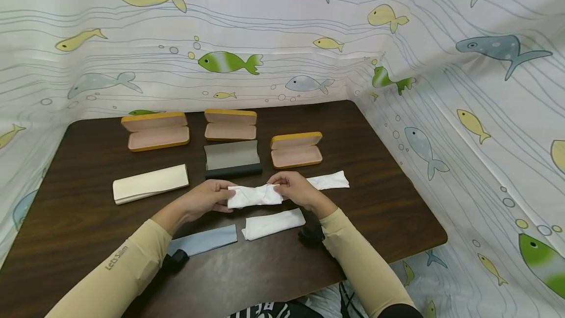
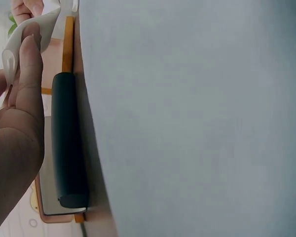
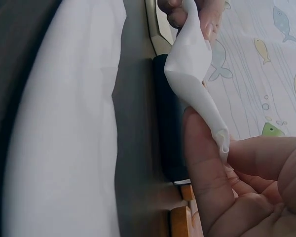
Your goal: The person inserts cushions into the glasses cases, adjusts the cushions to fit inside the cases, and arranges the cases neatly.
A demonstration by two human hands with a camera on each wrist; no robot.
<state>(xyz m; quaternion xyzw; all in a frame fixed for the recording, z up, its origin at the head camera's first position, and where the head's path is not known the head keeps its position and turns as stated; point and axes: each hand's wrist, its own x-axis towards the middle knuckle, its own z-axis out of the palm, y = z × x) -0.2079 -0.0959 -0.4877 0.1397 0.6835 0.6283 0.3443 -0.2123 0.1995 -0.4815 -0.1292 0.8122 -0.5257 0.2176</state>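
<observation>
Between both hands a folded white cloth (image 1: 256, 196) is held up over the table, creased toward its middle. My left hand (image 1: 207, 194) pinches its left end between thumb and fingers. At the other end, my right hand (image 1: 300, 190) grips the cloth the same way, as the right wrist view shows at the rolled edge. A second folded white cloth (image 1: 273, 224) lies just in front of the hands, and a third white cloth (image 1: 331, 180) lies beyond the right hand, partly covered by it. Close behind the held cloth stands an opened dark glasses case (image 1: 233, 170) with a grey lining.
Three opened yellow glasses cases with pink linings stand at the back: a left one (image 1: 159, 139), a middle one (image 1: 230, 132) and a right one (image 1: 296, 156). A folded cream cloth (image 1: 150, 184) lies left, a light blue cloth (image 1: 207, 240) near the left forearm. Fish-patterned curtain surrounds the table.
</observation>
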